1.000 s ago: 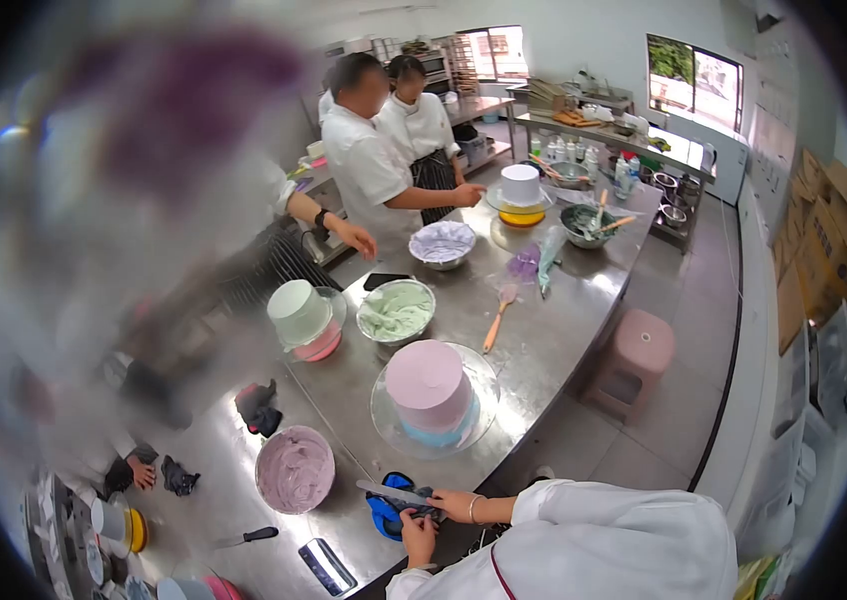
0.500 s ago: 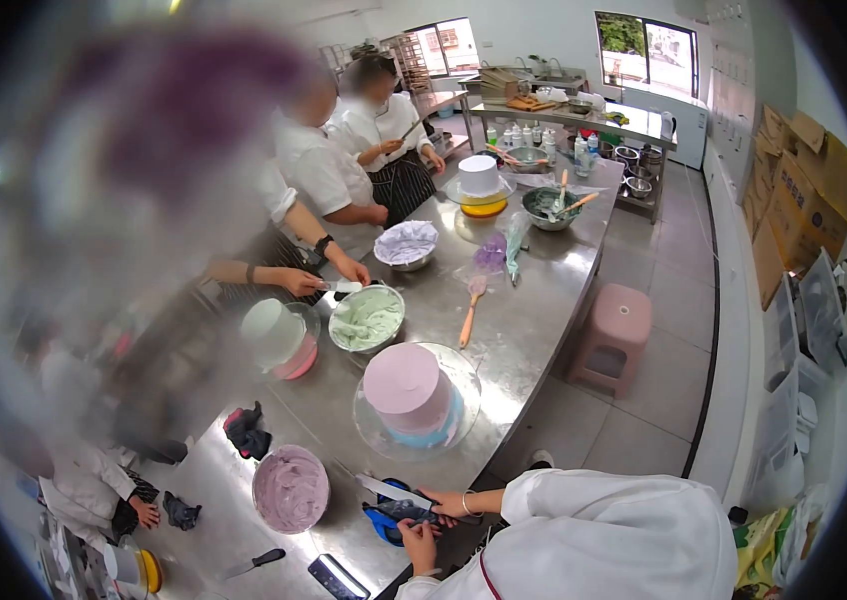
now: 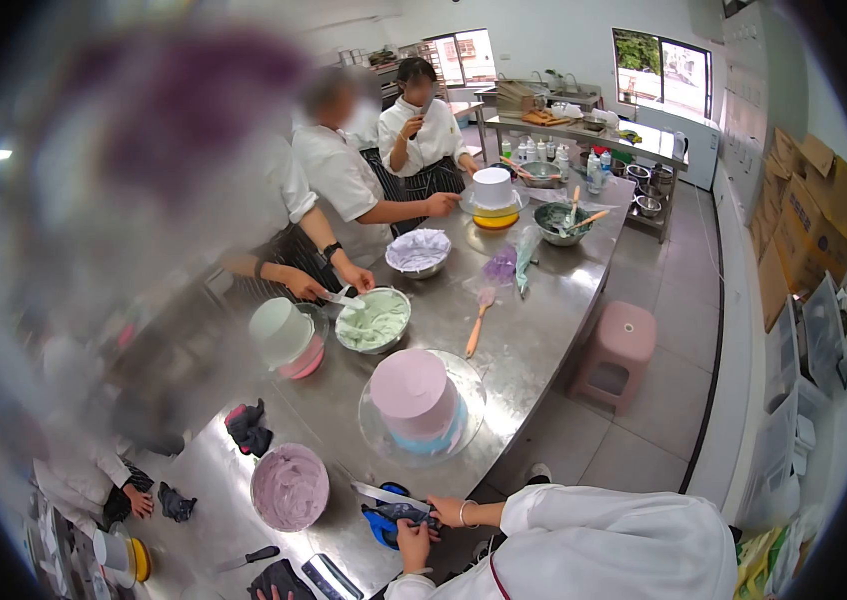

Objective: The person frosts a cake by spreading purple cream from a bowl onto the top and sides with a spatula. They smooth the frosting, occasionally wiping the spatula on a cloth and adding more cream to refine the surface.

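Observation:
My right hand (image 3: 446,510), with a bracelet at the wrist, grips the handle of a palette knife (image 3: 384,493) whose blade points left over the steel table's (image 3: 534,330) front edge. My left hand (image 3: 411,540) presses a blue cloth (image 3: 381,523) against the blade from below. Just beyond them, a pink cake with a blue base (image 3: 414,397) stands on a glass turntable (image 3: 469,400). To the left of the cloth sits a bowl of lilac cream (image 3: 290,487).
Across the table, co-workers in white work a spatula in a bowl of green cream (image 3: 374,320) beside a pale green cake (image 3: 279,332). A white cake (image 3: 492,188), more bowls, a wooden-handled spatula (image 3: 475,330) and a pink stool (image 3: 622,345) are farther off. Another hand (image 3: 140,500) rests at left.
My hands stay together on the knife and cloth. The view has shifted slightly. A co-worker's spatula has moved into the green cream, and a dark cloth with a hand has appeared at the bottom edge.

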`<state>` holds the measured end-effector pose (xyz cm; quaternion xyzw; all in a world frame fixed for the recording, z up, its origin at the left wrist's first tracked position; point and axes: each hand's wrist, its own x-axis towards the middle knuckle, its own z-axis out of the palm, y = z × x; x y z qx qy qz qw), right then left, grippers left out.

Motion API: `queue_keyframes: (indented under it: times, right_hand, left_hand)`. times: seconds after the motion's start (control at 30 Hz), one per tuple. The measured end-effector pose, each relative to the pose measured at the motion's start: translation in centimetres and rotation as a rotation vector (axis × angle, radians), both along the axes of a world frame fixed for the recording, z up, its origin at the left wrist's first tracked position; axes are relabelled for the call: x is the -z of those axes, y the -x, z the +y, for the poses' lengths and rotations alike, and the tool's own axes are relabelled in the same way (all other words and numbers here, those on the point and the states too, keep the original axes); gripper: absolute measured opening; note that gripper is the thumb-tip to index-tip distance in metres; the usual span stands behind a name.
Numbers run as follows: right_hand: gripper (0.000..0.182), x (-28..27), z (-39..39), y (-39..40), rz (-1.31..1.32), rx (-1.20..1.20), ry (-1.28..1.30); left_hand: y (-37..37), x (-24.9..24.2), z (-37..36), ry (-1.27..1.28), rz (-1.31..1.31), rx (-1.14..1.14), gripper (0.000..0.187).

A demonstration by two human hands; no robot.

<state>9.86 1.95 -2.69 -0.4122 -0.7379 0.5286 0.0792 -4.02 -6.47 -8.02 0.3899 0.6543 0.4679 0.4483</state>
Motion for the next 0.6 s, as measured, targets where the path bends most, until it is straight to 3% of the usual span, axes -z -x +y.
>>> queue_keyframes:
  times: [0.1, 0.27, 0.6]
  right_hand:
    - [0.029, 0.2, 0.4, -0.1, -0.026, -0.023, 0.004]
    - [0.025, 0.1, 0.6, -0.3, -0.021, -0.023, 0.054]
    - [0.026, 0.5, 1.0, -0.4, -0.062, -0.019, 0.087]
  left_hand:
    - [0.5, 0.8, 0.0, -0.149, -0.232, 0.062, 0.022]
    - [-2.1, -4.8, 0.1, 0.017, 0.099, -0.021, 0.021]
    - [-2.2, -4.5, 0.1, 0.023, 0.110, -0.044, 0.019]
